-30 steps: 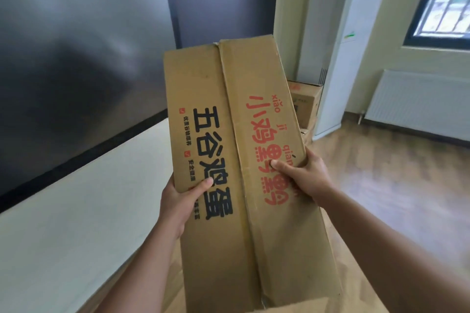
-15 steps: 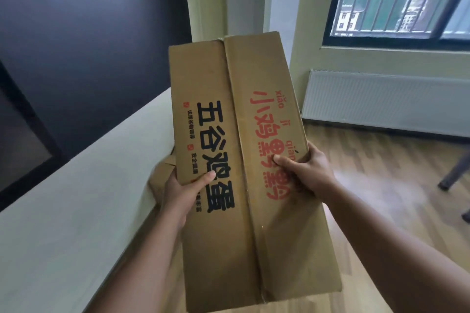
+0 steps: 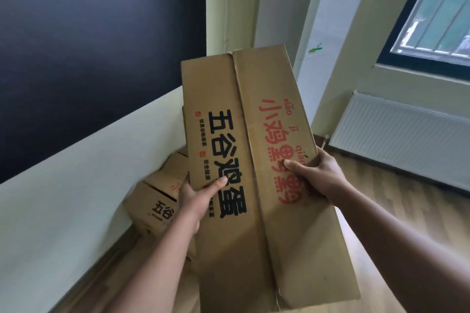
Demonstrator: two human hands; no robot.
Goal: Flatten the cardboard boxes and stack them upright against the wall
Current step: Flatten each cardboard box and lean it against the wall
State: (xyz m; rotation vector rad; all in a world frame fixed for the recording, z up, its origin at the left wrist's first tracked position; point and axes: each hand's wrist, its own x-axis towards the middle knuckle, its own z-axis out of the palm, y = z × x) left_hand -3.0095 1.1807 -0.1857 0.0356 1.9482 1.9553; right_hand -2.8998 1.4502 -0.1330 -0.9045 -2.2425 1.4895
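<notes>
Had the flattened egg carton (image 3: 254, 173) up in front of me, long side up. Left hand (image 3: 195, 193) pinched its left edge, thumb across the black print; right hand (image 3: 315, 175) was curled round the right edge. Best bet, I figured, was keeping both grips level so it didn't fold at the centre crease, then setting it on end beside the unflattened boxes (image 3: 157, 201) down by the pale wall (image 3: 76, 185). Wood floor (image 3: 381, 211), radiator (image 3: 396, 132) under the window (image 3: 432, 12).

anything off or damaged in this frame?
Mostly fine. The flattened box, gripped by the left hand and right hand, has a frayed centre crease. The boxes by the wall look unflattened and lie askew.
</notes>
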